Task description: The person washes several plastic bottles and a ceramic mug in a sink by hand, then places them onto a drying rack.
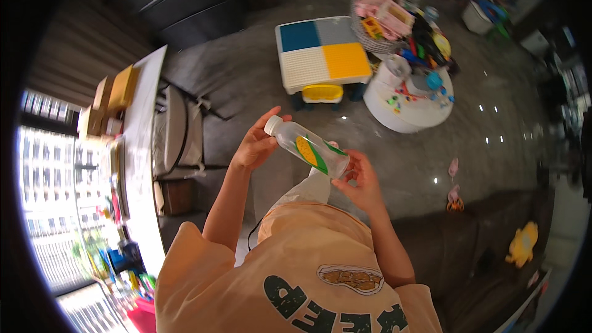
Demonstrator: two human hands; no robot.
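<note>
A clear plastic bottle (pixel 309 147) with a white screw cap and a printed ear of corn lies tilted between my two hands in front of my body. The fingers of my left hand (pixel 260 141) hold it at the cap and neck. At its base, my right hand (pixel 360 176) grips the other end between thumb and fingers. The cap is on the bottle, and no liquid can be made out inside it.
Beyond the hands stand a children's building-block table (pixel 323 53) and a round white table (pixel 409 101) with toys. A long white table (pixel 138 148) and a chair (pixel 178 129) are on the left. A dark sofa (pixel 430 245) with a yellow plush toy (pixel 523 244) is at right.
</note>
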